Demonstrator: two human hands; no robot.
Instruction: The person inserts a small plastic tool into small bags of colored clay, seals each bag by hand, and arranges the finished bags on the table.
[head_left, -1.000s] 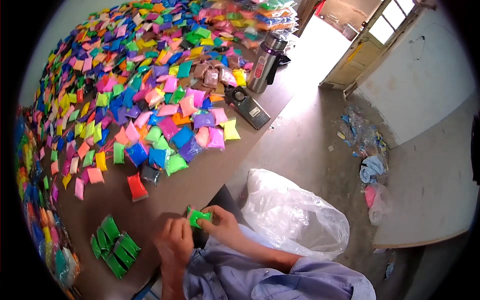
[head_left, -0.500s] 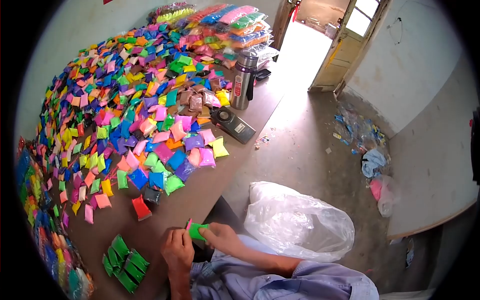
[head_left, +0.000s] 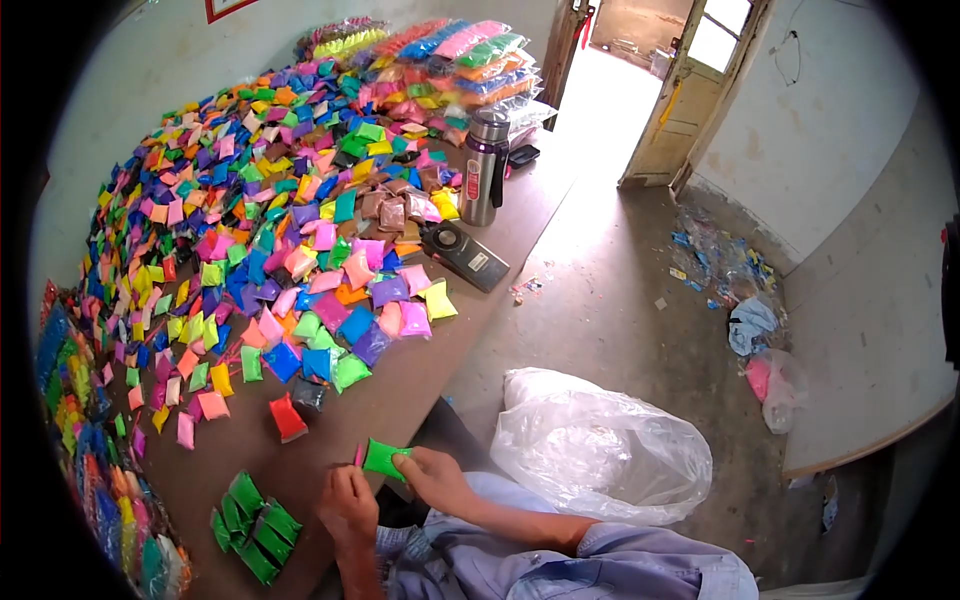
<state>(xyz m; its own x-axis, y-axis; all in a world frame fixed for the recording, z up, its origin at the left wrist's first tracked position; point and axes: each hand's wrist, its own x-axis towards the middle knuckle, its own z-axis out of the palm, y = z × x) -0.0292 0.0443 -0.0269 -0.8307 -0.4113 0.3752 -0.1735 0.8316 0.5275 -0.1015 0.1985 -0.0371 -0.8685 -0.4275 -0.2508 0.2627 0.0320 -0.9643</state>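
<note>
My right hand (head_left: 438,482) pinches a small bright green packet (head_left: 384,459) by its right end, just beyond the table's front edge. Closed beside it, my left hand (head_left: 348,503) has a thin pink stick (head_left: 360,455) poking up from its fingertips. A narrow gap separates the stick from the green packet. To the left of my left hand, several dark green packets (head_left: 257,527) lie grouped on the brown table. A red packet (head_left: 287,417) and a black packet (head_left: 309,395) lie farther up, at the near edge of a big heap of coloured packets (head_left: 240,220).
A steel thermos (head_left: 485,170) and a dark handheld device (head_left: 466,257) stand near the table's right edge. Large bags of packets (head_left: 480,60) are stacked behind. An open clear plastic bag (head_left: 600,440) sits right of my lap. Litter (head_left: 715,260) lies along the wall.
My hands have moved slightly apart. The pink stick, previously against the green packet, is now separate in my left hand, and more of the packet shows. The view has shifted a little.
</note>
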